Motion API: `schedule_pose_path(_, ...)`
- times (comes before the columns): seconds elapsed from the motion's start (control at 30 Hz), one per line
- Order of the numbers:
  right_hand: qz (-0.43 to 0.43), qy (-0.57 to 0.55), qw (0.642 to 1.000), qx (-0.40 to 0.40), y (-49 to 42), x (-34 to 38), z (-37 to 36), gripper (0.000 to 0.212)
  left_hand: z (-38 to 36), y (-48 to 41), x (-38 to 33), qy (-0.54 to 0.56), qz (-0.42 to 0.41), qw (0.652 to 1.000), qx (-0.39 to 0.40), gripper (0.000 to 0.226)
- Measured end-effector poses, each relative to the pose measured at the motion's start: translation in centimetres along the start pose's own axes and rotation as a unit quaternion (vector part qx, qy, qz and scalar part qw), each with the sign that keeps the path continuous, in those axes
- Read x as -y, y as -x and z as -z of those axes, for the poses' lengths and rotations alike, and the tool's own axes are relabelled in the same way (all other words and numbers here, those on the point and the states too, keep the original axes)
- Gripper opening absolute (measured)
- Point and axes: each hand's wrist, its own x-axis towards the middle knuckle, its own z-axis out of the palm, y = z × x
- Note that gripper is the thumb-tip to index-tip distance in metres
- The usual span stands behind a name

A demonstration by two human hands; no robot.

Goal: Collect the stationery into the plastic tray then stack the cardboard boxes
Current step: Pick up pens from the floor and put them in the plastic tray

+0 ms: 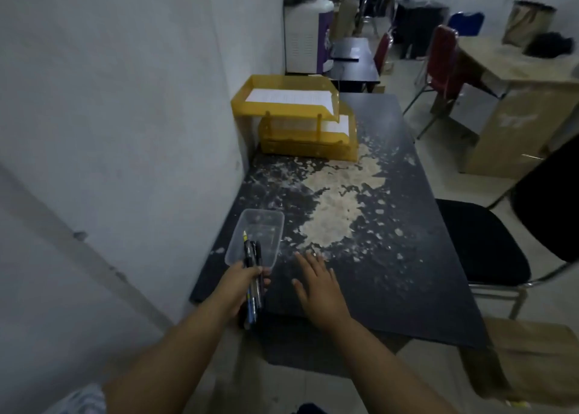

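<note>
The dark, flaking worktop (391,225) holds a clear plastic tray (255,236) at ten o'clock. The left hand (239,283) grips a bundle of pens (252,275) over its near rim; the right hand (316,280) rests flat and empty. Best to lower the tips in first, then release.

One clear tray (238,244), three pens (253,275), two yellow trays (300,131).
</note>
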Motion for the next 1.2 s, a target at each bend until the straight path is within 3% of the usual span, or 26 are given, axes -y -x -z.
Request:
schedule_pose_path(0.37, 0.050, 0.001, 0.997, 0.065, -9.7, -0.2, 0.0, 0.056, -2.1, -9.7, -8.1, -0.061, -0.006, 0.998, -0.008, 0.027)
schedule_pose_path(0.47, 0.058, -0.008, 0.995, 0.075, -11.0, -0.6, -0.3, 0.057, -2.0, -11.3, -7.9, -0.128, -0.005, 0.991, -0.027, 0.034)
schedule_pose_path(0.57, 0.063, -0.006, 0.994, 0.090, -11.6, -1.0, -0.8, 0.057, -2.1, -11.8, -7.1, -0.229, 0.040, 0.972, -0.030, 0.025)
schedule_pose_path(0.73, 0.075, -0.009, 0.991, 0.109, -12.2, -1.1, -1.1, 0.056, -2.2, -11.7, -5.5, -0.249, 0.083, 0.965, -0.015, 0.032)
schedule_pose_path(1.2, 0.074, -0.014, 0.991, 0.112, -12.4, -1.0, -1.1, 0.056, -2.6, -11.3, -3.4, -0.349, -0.024, 0.936, -0.049, 0.030)
